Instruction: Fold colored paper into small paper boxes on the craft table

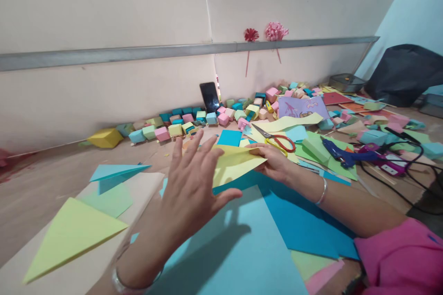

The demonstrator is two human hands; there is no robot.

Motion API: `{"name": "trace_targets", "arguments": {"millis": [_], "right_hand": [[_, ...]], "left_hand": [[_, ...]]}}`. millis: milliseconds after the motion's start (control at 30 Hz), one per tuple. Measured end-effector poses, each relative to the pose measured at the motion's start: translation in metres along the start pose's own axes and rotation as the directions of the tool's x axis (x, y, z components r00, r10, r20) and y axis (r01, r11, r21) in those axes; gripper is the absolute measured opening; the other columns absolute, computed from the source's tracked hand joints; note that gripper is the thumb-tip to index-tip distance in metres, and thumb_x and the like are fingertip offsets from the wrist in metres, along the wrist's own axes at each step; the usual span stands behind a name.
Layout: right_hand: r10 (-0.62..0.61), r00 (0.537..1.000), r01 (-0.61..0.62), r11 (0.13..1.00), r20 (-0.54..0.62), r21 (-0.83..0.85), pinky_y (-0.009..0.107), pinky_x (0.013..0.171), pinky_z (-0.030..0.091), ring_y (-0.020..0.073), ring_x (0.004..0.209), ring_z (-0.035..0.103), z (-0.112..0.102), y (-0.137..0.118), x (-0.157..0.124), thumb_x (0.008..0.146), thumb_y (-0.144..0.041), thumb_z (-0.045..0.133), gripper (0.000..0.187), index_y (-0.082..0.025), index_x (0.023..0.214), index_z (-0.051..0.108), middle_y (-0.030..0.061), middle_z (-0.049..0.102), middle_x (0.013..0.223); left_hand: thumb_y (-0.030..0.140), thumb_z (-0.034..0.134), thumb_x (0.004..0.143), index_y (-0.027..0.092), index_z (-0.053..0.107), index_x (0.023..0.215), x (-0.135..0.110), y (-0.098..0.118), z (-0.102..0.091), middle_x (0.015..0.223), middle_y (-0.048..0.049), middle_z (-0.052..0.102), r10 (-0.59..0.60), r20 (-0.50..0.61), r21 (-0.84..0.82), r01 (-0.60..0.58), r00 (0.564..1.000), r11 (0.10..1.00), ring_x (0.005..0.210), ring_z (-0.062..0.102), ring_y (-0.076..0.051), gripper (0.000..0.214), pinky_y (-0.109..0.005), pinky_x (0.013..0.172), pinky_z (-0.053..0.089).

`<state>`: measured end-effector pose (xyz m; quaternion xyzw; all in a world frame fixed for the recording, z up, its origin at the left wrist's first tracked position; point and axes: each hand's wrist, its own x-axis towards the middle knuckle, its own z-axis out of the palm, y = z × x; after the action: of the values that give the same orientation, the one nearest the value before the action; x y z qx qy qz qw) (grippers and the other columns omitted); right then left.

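My right hand (273, 162) pinches the right edge of a yellow sheet of paper (232, 164), which looks folded and stands partly raised. Spread wide, my left hand (194, 179) hovers in front of that sheet's left part and hides it; whether it touches the paper I cannot tell. Below both hands lie a light blue sheet (242, 244) and a darker blue sheet (308, 221). Just beyond my right hand rest scissors (273, 138) with red and yellow handles.
Several small paper cubes (161, 134) line the wall, where a phone (209, 97) leans. At left lie a folded yellow-green triangle (72, 237) and a folded blue piece (117, 175). A blue glue gun (341, 153) with black cables lies at right. Paper flowers (276, 31) hang at the rail.
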<state>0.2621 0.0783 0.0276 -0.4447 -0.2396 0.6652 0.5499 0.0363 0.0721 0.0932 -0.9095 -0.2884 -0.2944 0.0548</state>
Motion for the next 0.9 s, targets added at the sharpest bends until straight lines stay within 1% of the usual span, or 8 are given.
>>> {"name": "trace_targets", "arguments": {"millis": [67, 200, 367, 433, 533, 667, 800, 900], "right_hand": [[-0.005, 1.000, 0.005, 1.000, 0.017, -0.018, 0.016, 0.035, 0.025, 0.0065, 0.046, 0.044, 0.001, 0.002, -0.002, 0.061, -0.015, 0.064, 0.024, -0.017, 0.085, 0.065, -0.0025, 0.056, 0.060], [-0.002, 0.998, 0.005, 0.999, 0.062, -0.040, 0.016, 0.036, 0.026, 0.0059, 0.046, 0.041, 0.004, 0.004, -0.008, 0.061, -0.017, 0.067, 0.015, -0.018, 0.074, 0.060, -0.0046, 0.051, 0.057], [-0.032, 0.992, 0.045, 0.994, 0.122, -0.103, 0.016, 0.037, 0.026, 0.0059, 0.049, 0.044, 0.005, 0.003, -0.012, 0.062, -0.018, 0.067, 0.018, -0.019, 0.079, 0.061, -0.0027, 0.058, 0.066], [-0.061, 0.986, 0.083, 0.987, 0.156, -0.141, 0.016, 0.037, 0.025, 0.0068, 0.049, 0.048, 0.005, 0.003, -0.013, 0.063, -0.020, 0.065, 0.017, -0.019, 0.079, 0.062, -0.0018, 0.060, 0.066], [-0.112, 0.975, 0.151, 0.968, 0.193, -0.200, 0.017, 0.040, 0.026, 0.0072, 0.046, 0.049, 0.005, 0.001, -0.016, 0.064, -0.018, 0.060, 0.014, -0.019, 0.078, 0.062, -0.0036, 0.057, 0.054], [-0.174, 0.963, 0.232, 0.922, 0.206, -0.309, 0.019, 0.043, 0.030, 0.0087, 0.045, 0.051, 0.004, 0.001, -0.019, 0.064, -0.019, 0.054, 0.025, -0.019, 0.086, 0.065, -0.0033, 0.060, 0.051], [-0.190, 0.952, 0.265, 0.904, 0.241, -0.336, 0.020, 0.044, 0.031, 0.0095, 0.045, 0.051, 0.001, 0.003, -0.018, 0.067, -0.021, 0.054, 0.028, -0.019, 0.092, 0.067, -0.0028, 0.061, 0.054], [-0.282, 0.916, 0.378, 0.844, 0.284, -0.380, 0.021, 0.047, 0.034, 0.0096, 0.049, 0.051, 0.000, 0.003, -0.018, 0.078, -0.030, 0.056, 0.026, -0.019, 0.099, 0.066, -0.0015, 0.063, 0.061]], "left_hand": [[0.052, 0.070, 0.074, 0.019, 0.061, 0.102, -0.001, 0.005, 0.004, 0.142, -0.0182, 0.047, 0.075, 0.028, 0.106, -0.078, 0.997, 0.991, 0.140, 0.026, -0.041, 0.044, -0.064, 0.113, 0.010], [0.030, 0.060, 0.086, 0.021, 0.065, 0.082, 0.000, -0.001, 0.007, 0.138, -0.0132, 0.051, 0.070, 0.053, 0.163, -0.077, 0.996, 0.984, 0.139, 0.031, -0.039, 0.011, -0.068, 0.109, 0.017], [0.020, 0.048, 0.091, 0.018, 0.063, 0.074, 0.002, -0.004, 0.006, 0.112, -0.0112, 0.066, 0.068, 0.099, 0.083, -0.076, 0.993, 0.994, 0.109, 0.061, -0.030, 0.023, -0.061, 0.102, 0.036], [0.020, 0.046, 0.092, 0.017, 0.062, 0.074, 0.002, -0.003, 0.007, 0.109, -0.0135, 0.066, 0.022, 0.071, 0.068, -0.027, 0.997, 0.997, 0.100, 0.063, -0.028, 0.024, -0.054, 0.094, 0.046], [0.020, 0.049, 0.089, 0.015, 0.060, 0.071, 0.001, -0.006, 0.005, 0.123, -0.0186, 0.058, -0.016, -0.005, 0.102, 0.016, 1.000, 0.995, 0.118, 0.052, -0.035, 0.022, -0.052, 0.094, 0.046], [0.020, 0.049, 0.088, 0.017, 0.058, 0.071, 0.001, -0.015, 0.004, 0.127, -0.0154, 0.057, 0.013, 0.031, 0.082, -0.015, 0.999, 0.997, 0.124, 0.048, -0.034, 0.020, -0.052, 0.100, 0.041], [0.019, 0.046, 0.089, 0.019, 0.059, 0.073, 0.003, -0.020, 0.004, 0.097, -0.0103, 0.068, -0.035, 0.044, 0.045, 0.033, 0.998, 0.998, 0.091, 0.061, -0.026, 0.020, -0.042, 0.081, 0.048], [0.020, 0.044, 0.089, 0.020, 0.056, 0.070, 0.003, -0.020, 0.004, 0.068, -0.0049, 0.061, -0.077, 0.051, 0.123, 0.070, 0.996, 0.990, 0.066, 0.054, -0.021, 0.022, -0.033, 0.061, 0.041]]}}
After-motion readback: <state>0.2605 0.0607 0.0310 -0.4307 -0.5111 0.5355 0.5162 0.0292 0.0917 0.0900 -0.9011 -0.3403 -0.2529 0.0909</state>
